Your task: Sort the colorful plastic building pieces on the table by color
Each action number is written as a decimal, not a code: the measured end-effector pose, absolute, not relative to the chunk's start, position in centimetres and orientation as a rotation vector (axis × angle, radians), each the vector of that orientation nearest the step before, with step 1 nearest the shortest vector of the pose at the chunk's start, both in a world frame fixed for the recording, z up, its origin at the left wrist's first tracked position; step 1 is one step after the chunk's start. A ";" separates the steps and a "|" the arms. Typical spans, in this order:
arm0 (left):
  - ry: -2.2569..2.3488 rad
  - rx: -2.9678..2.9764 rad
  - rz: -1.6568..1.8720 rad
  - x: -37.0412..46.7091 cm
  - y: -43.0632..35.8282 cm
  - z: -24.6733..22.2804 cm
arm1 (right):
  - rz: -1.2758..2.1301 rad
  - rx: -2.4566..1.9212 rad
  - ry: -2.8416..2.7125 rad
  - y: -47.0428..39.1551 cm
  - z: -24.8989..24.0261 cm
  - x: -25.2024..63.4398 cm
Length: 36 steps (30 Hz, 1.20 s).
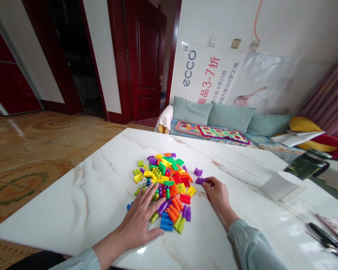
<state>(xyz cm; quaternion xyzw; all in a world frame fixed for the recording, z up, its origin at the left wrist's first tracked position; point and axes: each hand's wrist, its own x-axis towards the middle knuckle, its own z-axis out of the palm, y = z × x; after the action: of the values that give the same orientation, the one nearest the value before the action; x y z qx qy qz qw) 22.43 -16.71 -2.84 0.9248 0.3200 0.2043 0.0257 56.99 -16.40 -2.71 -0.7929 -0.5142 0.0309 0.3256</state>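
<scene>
Head view: your right grip [219,194] pinches a purple piece [198,180] at the tabletop [101,202] pile's [177,178] three o'clock; your released left grip [138,224], pressing from seven, could scatter pieces.

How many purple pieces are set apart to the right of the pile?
2. The farther purple piece lies just beyond the right hand; the nearer purple piece is at its fingertips. Another could be hidden under that hand.
</scene>
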 end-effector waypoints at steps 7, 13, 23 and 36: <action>0.980 2.872 0.608 22.6 -16.7 -2.7 | 0.039 -2.164 -1.317 -15.3 -2.7 56.5; 0.974 2.854 0.606 22.5 -16.7 -2.7 | -0.013 -2.178 -1.326 -14.6 -2.7 56.3; 0.970 2.828 0.640 22.6 -16.8 -2.6 | -0.060 -2.162 -1.339 -14.6 -2.6 55.8; 0.975 2.801 0.576 22.5 -16.7 -2.5 | -0.168 -1.765 -1.307 -16.1 -1.9 53.5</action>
<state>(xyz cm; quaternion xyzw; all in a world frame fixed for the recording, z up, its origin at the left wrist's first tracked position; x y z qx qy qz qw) 22.49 -16.72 -2.51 0.9254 0.3221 0.1903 0.0600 53.49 -16.15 -1.86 -0.7147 -0.5290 -0.0682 0.4524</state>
